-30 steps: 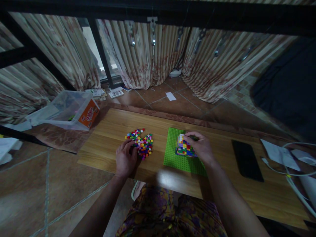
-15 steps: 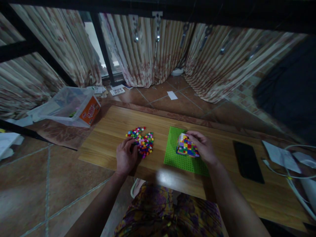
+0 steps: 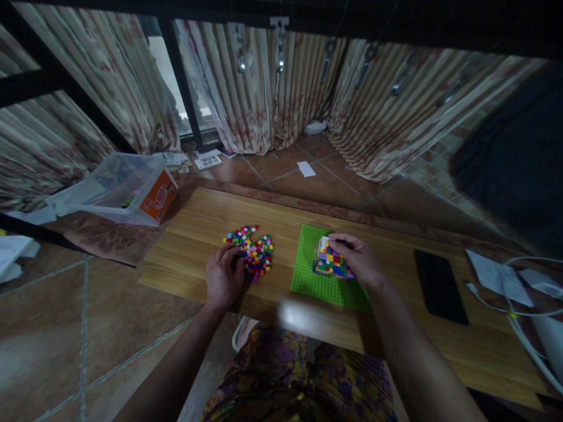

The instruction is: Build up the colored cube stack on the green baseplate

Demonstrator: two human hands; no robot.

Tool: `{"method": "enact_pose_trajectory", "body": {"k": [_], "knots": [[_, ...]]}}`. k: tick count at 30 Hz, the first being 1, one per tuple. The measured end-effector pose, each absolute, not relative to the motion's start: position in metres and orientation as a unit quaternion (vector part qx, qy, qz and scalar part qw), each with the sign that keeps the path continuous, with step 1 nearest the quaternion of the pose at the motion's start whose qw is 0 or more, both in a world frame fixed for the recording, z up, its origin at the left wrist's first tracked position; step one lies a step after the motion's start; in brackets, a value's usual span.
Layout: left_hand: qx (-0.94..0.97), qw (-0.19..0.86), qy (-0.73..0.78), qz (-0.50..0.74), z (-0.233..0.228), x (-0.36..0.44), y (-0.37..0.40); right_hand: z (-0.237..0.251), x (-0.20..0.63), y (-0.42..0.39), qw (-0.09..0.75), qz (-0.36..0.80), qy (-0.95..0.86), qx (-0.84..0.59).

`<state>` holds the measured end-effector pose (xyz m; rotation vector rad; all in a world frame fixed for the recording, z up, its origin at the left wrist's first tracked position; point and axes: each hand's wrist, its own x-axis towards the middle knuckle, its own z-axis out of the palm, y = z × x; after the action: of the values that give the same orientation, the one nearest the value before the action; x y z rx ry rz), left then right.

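Note:
A loose heap of tiny coloured building bricks (image 3: 257, 252) lies on the wooden table. My left hand (image 3: 223, 272) rests at the heap's left edge, its fingers curled together among the bricks; whatever is between the fingertips is hidden. On a green studded baseplate (image 3: 303, 275) stands a squarish block built of multicoloured bricks (image 3: 331, 261), with white ones along its far left part. My right hand (image 3: 363, 261) reaches over the block's right side. Its fingers are bent and closed at the block's far right corner, and the fingertips cover what they grip.
To the right lie a black phone (image 3: 440, 286), white paper (image 3: 497, 275) and white cables (image 3: 488, 302). A clear plastic box (image 3: 127, 187) with an orange label stands beyond the table's left end. Curtains (image 3: 264, 94) hang behind.
My right hand has shifted very slightly over the brick block. My left hand stays at the heap, and the whole view has moved a little.

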<state>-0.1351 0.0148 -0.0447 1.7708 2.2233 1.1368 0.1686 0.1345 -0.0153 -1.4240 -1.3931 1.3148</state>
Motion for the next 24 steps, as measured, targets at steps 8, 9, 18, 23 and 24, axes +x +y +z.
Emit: {"method": "enact_pose_trajectory", "body": {"k": [8, 9, 18, 23, 24], "knots": [[0.574, 0.046, 0.730, 0.368, -0.0438, -0.1342, 0.0149, -0.0125, 0.1677, 0.1382, 0.362, 0.548, -0.505, -0.560], [0.575, 0.045, 0.730, 0.367, -0.0437, -0.1341, 0.0149, -0.0126, 0.1673, 0.1386, 0.364, 0.549, -0.504, -0.559], [0.585, 0.030, 0.723, 0.367, -0.0457, -0.1355, 0.0153, -0.0175, 0.1675, 0.1384, 0.370, 0.522, -0.543, -0.544], [0.583, 0.028, 0.725, 0.366, -0.0455, -0.1356, 0.0156, -0.0132, 0.1708, 0.1335, 0.431, 0.477, -0.531, -0.552], [0.581, 0.029, 0.726, 0.366, -0.0457, -0.1354, 0.0155, -0.0092, 0.1706, 0.1314, 0.457, 0.447, -0.530, -0.557]]}}
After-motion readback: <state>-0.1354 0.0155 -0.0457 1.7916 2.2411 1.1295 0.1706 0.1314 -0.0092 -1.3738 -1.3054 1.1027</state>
